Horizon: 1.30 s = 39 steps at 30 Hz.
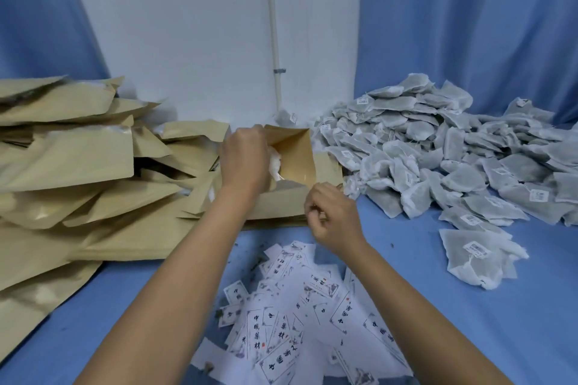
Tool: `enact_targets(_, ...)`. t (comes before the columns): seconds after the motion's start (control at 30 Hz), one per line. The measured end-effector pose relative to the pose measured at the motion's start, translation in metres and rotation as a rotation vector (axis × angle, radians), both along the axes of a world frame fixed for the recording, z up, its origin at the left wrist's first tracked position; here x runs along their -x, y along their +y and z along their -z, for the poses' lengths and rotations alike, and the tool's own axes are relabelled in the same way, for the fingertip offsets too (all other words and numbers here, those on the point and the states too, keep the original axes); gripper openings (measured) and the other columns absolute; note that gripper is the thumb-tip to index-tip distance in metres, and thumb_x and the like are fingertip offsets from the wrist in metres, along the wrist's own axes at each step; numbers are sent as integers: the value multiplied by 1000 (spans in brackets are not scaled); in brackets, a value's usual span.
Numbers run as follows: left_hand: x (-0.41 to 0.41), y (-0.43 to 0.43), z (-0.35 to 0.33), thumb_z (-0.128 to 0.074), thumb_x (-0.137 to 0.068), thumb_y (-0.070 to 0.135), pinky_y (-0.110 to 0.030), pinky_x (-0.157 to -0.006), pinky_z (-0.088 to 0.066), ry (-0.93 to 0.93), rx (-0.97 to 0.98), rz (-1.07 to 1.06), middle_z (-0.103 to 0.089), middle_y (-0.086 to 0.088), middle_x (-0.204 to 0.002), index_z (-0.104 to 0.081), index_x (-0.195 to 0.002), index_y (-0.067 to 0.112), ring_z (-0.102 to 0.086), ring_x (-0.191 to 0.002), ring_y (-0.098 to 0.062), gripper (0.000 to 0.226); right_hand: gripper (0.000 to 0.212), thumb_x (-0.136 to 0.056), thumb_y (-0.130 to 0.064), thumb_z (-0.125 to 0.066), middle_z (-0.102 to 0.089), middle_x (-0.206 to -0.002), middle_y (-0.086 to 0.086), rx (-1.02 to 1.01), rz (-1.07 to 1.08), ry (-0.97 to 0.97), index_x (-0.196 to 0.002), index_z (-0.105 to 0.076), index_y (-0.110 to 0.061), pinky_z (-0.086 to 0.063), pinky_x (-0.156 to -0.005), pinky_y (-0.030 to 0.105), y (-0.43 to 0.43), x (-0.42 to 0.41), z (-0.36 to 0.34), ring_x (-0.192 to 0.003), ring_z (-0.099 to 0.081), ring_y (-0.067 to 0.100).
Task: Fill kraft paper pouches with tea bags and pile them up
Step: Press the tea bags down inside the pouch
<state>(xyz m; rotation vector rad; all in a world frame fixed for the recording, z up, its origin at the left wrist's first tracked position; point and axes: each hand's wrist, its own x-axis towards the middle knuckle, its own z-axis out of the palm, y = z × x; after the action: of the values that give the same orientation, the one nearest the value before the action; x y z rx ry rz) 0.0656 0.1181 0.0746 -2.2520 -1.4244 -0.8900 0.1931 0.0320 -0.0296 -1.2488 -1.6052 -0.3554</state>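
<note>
At the centre of the frame, an open pouch (pixel 295 155) of kraft paper lies with its mouth gaping toward the camera, resting on what looks like a flat stack of unfilled pouches (pixel 275 211). The left hand (pixel 244 159) reaches into the mouth from the left, fingers curled round a white tea bag (pixel 276 163) that is partway inside. The right hand (pixel 333 216) sits at the near lip, fingers bent together and seemingly pinching the paper edge, though blur hides the exact contact; holding it there would keep the mouth spread so the bag slides in without catching. Across the right of the frame spreads the heap of tea bags (pixel 438 150), close beside the pouch, likely so the supply is a short reach away. Filling the left side is the pile of kraft pouches (pixel 65 162), loosely overlapped and bulging, which I take to be the finished ones, kept well apart from the loose bags. Scattered printed cards (pixel 297 309) lie between the forearms at lower centre, on the blue cloth (pixel 484 322) that covers the work surface. Judging by both heaps, the job is well under way with many bags left.
</note>
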Motion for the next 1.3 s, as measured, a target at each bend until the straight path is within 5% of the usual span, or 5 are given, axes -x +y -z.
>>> enact_targets(0.1,-1,1,3,-55,-82,2,-30,-60,-32,-14,-21,16,-62,-14,-83,-59,-86,9,-58,-76,-29,9,14,-79,-21,-64,-54,-85,-11,1058,-45,-126,-93,-60,-20,-48,-69,30,0,3,27,-77,-54,10)
enact_targets(0.17,-2,3,8,-46,-91,5,-32,-58,-31,-74,-45,25,-63,-18,-82,-62,-88,6,-59,-75,-32,16,35,-76,-23,-73,-50,-95,-7,1281,-42,-193,-107,-59,-20,-45,-70,28,3,3,40,-85,-51,14)
enact_targets(0.7,-12,-3,29,-42,-97,8,-32,-58,-32,-85,-39,82,-64,-16,-83,-65,-90,5,-61,-77,-32,24,58,-70,-21,-81,-55,-118,10,1366,128,-150,-119,-54,-5,-44,-70,31,-10,3,21,-90,-53,23)
enact_targets(1.1,-16,-8,28,-46,-95,8,-31,-57,-33,-26,-21,53,-66,-15,-81,-66,-88,7,-63,-75,-30,22,38,-90,-22,-62,-42,-53,-3,882,-182,344,-56,-51,-10,-35,-44,15,-24,-22,-22,-44,-40,12)
enact_targets(1.3,-17,-10,29,-49,-93,7,-31,-55,-33,-44,-18,61,-65,-16,-77,-67,-83,5,-63,-71,-32,20,36,-91,-22,-59,-50,-55,-5,1304,-116,-49,-56,-51,-20,-41,-55,23,-25,-18,-16,-45,-50,4)
